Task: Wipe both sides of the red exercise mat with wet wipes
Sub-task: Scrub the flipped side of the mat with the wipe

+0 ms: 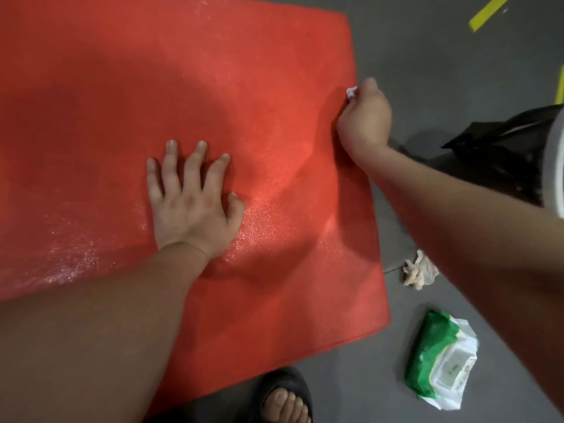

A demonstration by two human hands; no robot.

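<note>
- While it lay flat on the grey floor (427,56), the red mat (213,87) filled most of the view, and the picture's edge cut off its left side and top.
- The left hand (192,206) pressed flat on the mat with fingers spread and held nothing.
- The right hand (364,117) was curled at the mat's right edge, gripping a white wipe (351,93); only a small bit peeked out.
- A scrunched-up wipe (419,271) lay on the floor just beside the mat, partly hidden behind the right arm.
- A green and white wipes pack (442,361) lay near it.
- A black bag (503,154) on the right was blurry and cut off.
- A foot in a dark sandal (287,401) was cut off at the bottom.
</note>
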